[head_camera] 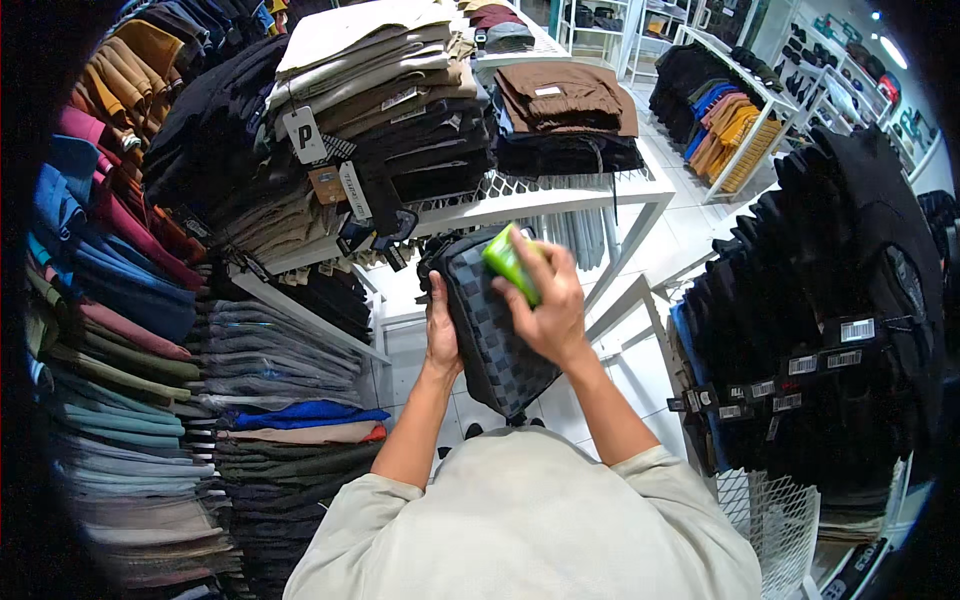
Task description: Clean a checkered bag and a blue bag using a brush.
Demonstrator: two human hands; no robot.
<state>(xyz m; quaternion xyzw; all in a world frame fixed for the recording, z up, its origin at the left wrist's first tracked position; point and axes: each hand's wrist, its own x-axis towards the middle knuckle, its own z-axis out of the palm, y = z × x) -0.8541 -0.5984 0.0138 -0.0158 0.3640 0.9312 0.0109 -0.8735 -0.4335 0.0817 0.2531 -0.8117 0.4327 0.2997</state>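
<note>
My left hand (444, 330) grips the left side of a dark bag (491, 337) with a grey and black checkered face, held up in front of my body. In my right hand (551, 300) is a bright green object (511, 262), perhaps a cloth or a brush; its kind cannot be told. Fingers and thumb close around it, over the upper part of the checkered face. The bag's far side and its back are hidden.
A white metal table (637, 191) ahead bears stacked folded trousers (375, 82) and brown folded garments (566, 97). Hanging and folded clothes (277, 360) fill the left. Black garments with tags (817, 322) stand at the right, above white mesh (772, 517).
</note>
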